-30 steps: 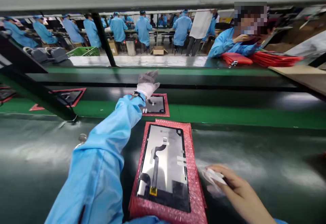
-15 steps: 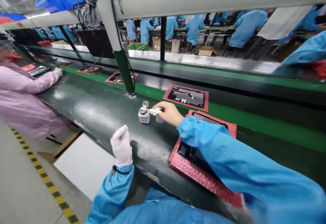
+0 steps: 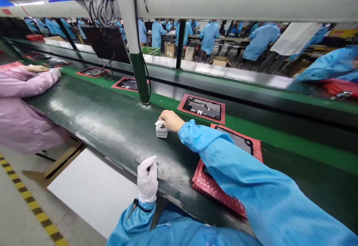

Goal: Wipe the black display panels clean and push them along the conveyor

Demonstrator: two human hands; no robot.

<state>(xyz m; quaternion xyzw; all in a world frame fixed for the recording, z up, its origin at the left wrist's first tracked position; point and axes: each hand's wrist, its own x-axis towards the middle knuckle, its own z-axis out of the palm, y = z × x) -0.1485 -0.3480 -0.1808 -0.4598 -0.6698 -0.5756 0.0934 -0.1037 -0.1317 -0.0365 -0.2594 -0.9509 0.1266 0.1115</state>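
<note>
My bare right hand (image 3: 171,120) presses a small white wipe (image 3: 160,123) down on top of a little white dispenser bottle (image 3: 161,131) standing on the dark bench. My left hand (image 3: 147,178), in a white glove, rests at the near edge of the bench with its fingers loosely curled and nothing in them. Under my right sleeve lies a screen panel (image 3: 241,142) on a pink bubble-wrap sheet (image 3: 212,188).
A green conveyor belt (image 3: 293,141) runs behind the bench carrying more panels on pink sheets (image 3: 201,108). A steel post (image 3: 134,48) stands by the bottle. A person in a pink coat (image 3: 25,89) works at my left. A white board (image 3: 92,190) lies on the floor.
My view swung left from the panel to the bottle. My right hand carried the wipe over and now presses it on the bottle's top. My left hand drew back from the belt.
</note>
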